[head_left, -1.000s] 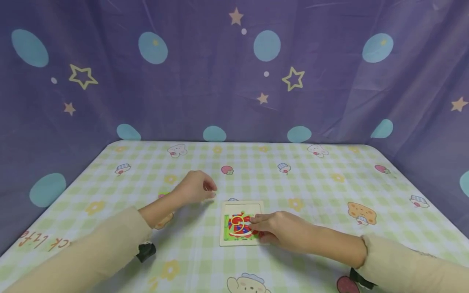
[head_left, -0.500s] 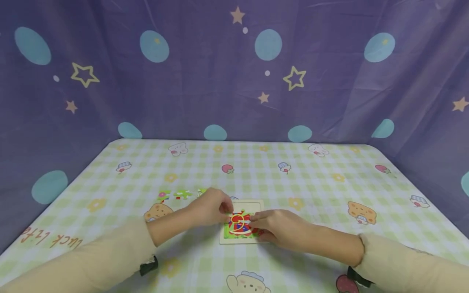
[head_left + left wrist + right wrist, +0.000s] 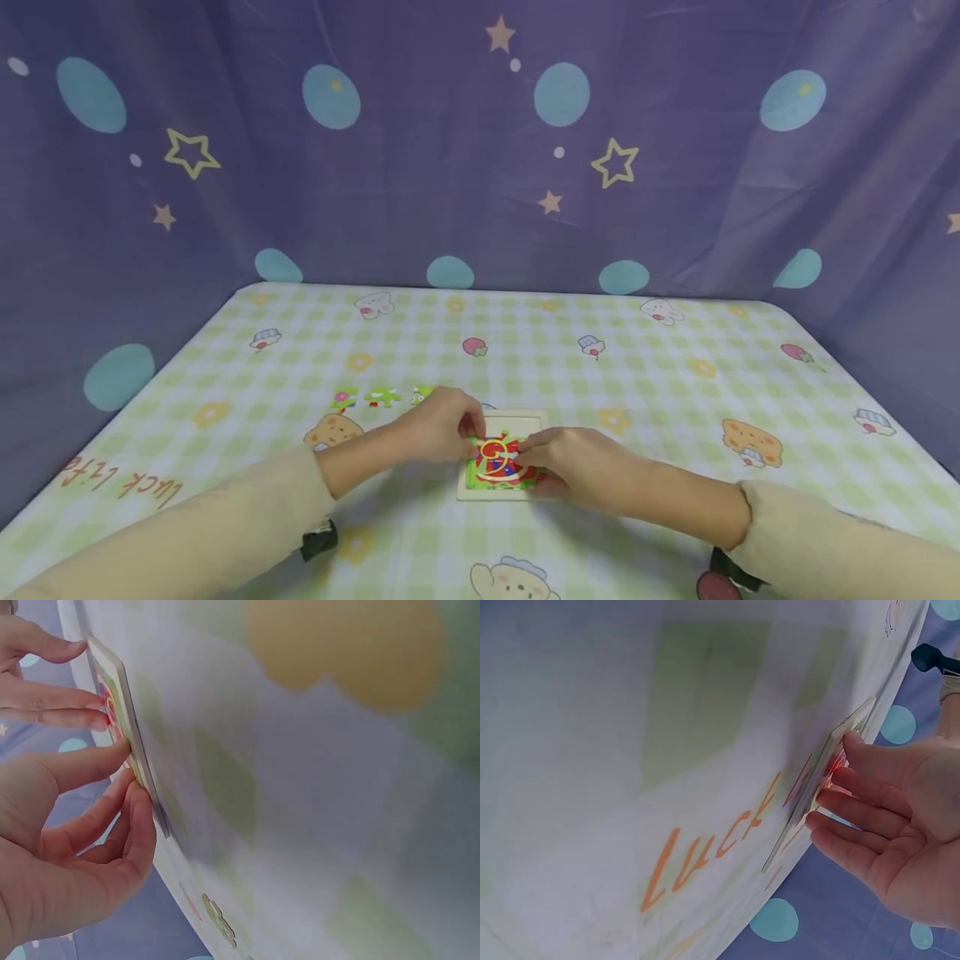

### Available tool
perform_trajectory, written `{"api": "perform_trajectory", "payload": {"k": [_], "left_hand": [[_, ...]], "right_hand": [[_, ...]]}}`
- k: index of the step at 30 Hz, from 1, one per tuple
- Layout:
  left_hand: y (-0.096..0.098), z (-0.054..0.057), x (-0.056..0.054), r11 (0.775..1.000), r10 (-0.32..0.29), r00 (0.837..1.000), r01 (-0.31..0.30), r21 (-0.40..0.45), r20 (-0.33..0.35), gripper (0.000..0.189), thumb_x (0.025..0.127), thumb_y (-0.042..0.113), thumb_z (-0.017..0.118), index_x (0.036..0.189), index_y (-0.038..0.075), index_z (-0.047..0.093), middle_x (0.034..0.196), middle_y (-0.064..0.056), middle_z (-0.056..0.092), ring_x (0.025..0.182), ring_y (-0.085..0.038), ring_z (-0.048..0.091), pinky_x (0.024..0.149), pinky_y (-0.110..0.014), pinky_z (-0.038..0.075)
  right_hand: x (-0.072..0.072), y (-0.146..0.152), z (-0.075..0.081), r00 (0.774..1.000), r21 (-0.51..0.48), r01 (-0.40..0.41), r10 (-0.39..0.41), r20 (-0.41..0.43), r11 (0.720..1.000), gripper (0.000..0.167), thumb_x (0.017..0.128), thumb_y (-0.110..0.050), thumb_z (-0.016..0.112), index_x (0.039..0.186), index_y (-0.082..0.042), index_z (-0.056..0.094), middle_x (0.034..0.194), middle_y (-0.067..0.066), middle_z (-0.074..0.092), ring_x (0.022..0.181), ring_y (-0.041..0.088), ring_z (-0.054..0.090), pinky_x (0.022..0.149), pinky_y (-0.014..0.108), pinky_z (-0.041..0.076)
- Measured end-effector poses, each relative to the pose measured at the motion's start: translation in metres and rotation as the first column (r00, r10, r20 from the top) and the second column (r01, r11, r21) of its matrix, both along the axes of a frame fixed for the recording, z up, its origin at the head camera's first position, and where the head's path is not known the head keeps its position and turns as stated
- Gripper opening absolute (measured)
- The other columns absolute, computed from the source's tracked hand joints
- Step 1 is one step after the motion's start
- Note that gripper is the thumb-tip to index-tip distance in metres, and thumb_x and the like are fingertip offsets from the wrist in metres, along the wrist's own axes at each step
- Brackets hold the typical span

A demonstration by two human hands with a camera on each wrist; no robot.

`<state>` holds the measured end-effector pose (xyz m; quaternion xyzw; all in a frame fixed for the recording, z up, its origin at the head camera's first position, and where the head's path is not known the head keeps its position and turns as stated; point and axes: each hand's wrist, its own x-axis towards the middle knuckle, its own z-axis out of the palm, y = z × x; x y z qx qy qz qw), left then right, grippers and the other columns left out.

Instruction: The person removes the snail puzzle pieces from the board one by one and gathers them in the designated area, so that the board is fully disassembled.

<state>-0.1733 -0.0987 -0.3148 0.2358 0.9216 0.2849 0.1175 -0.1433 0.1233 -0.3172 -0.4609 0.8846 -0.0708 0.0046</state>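
A wooden puzzle board lies on the table with a red and green jigsaw picture in it; the strip along its far side is bare wood. At the picture's far left corner, my left hand pinches a small green puzzle piece between thumb and fingertips, mostly hidden by the fingers. My right hand rests its fairly straight fingers on the picture's right part. Its thumb touches the board's edge in the right wrist view.
Beyond my left forearm lie loose puzzle pieces: one with a pink flower, a green one and another green one partly behind my left hand. A checked cloth covers the table, and a purple curtain hangs behind it.
My left hand has come right and nearer to the board's far left corner, uncovering the loose pieces behind it. My right hand stays on the puzzle. The head view has shifted slightly.
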Motion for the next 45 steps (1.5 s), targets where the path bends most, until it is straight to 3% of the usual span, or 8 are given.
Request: {"api": "perform_trajectory", "payload": {"k": [9,16,21,29,33,37,41,45], "left_hand": [[0.004,0.001,-0.003,0.999,0.044,0.996,-0.042,-0.031,0.072,0.017,0.071,0.0,0.078,0.077,0.008,0.064,0.076,-0.004,0.059,0.069,-0.012,0.05,0.063,-0.02,0.043],[0.005,0.002,-0.005,0.999,0.02,0.998,-0.017,-0.049,0.059,0.016,0.072,0.001,0.078,0.076,0.009,0.064,0.075,-0.002,0.058,0.071,-0.012,0.05,0.063,-0.02,0.042],[0.006,0.003,-0.006,0.998,0.002,0.999,0.001,-0.055,0.052,0.016,0.073,0.0,0.078,0.078,0.008,0.065,0.078,-0.002,0.062,0.072,-0.011,0.053,0.065,-0.019,0.045],[0.001,0.004,-0.011,1.0,-0.006,0.993,0.009,-0.028,0.121,0.015,0.07,0.0,0.077,0.079,0.009,0.067,0.079,0.0,0.064,0.073,-0.009,0.054,0.067,-0.02,0.045],[0.0,0.003,-0.013,1.0,0.024,0.983,-0.025,0.0,0.182,0.015,0.071,0.002,0.077,0.08,0.011,0.069,0.073,0.001,0.063,0.065,-0.009,0.056,0.061,-0.019,0.043],[-0.003,0.004,-0.014,0.995,0.09,0.969,-0.099,0.028,0.229,0.015,0.071,0.005,0.08,0.082,0.012,0.071,0.068,0.0,0.064,0.06,-0.009,0.057,0.058,-0.02,0.043],[-0.009,0.006,-0.014,0.981,0.173,0.958,-0.188,0.048,0.227,0.017,0.069,0.009,0.083,0.082,0.013,0.073,0.072,0.0,0.066,0.066,-0.01,0.057,0.062,-0.022,0.046],[-0.018,0.008,-0.012,0.967,0.207,0.949,-0.236,0.098,0.238,0.017,0.071,0.008,0.082,0.085,0.01,0.074,0.075,-0.002,0.069,0.066,-0.01,0.061,0.064,-0.022,0.05]], "right_hand": [[0.0,-0.001,0.001,1.0,-0.008,0.003,-0.003,-0.004,1.0,0.032,0.081,-0.017,0.076,0.111,-0.008,0.071,0.118,0.007,0.07,0.109,0.019,0.067,0.09,0.032,0.055],[0.001,-0.003,-0.001,0.999,-0.039,-0.033,0.033,0.0,0.999,0.034,0.083,-0.018,0.074,0.115,-0.01,0.07,0.124,0.005,0.068,0.113,0.017,0.066,0.091,0.031,0.055],[0.002,-0.004,-0.004,0.997,-0.009,-0.073,0.073,0.02,0.997,0.037,0.086,-0.023,0.071,0.122,-0.014,0.067,0.13,0.003,0.064,0.122,0.018,0.061,0.097,0.034,0.052],[0.002,-0.006,-0.005,0.995,0.017,-0.066,0.064,0.082,0.998,0.042,0.088,-0.029,0.066,0.127,-0.015,0.063,0.134,0.004,0.061,0.127,0.02,0.056,0.102,0.035,0.049],[0.002,-0.006,-0.005,0.994,0.014,-0.07,0.068,0.089,0.997,0.042,0.088,-0.029,0.066,0.127,-0.014,0.063,0.134,0.005,0.061,0.127,0.021,0.057,0.102,0.035,0.049],[0.002,-0.007,-0.004,0.993,0.013,-0.066,0.064,0.101,0.998,0.042,0.088,-0.029,0.066,0.127,-0.014,0.063,0.134,0.005,0.061,0.127,0.021,0.057,0.102,0.035,0.049],[0.002,-0.007,-0.004,0.992,0.012,-0.063,0.061,0.11,0.998,0.042,0.088,-0.029,0.066,0.128,-0.014,0.063,0.135,0.005,0.06,0.128,0.02,0.056,0.103,0.035,0.048],[0.001,-0.007,-0.005,0.991,0.018,-0.057,0.054,0.119,0.998,0.043,0.088,-0.03,0.066,0.128,-0.014,0.063,0.136,0.004,0.06,0.128,0.019,0.056,0.103,0.034,0.048]]}}
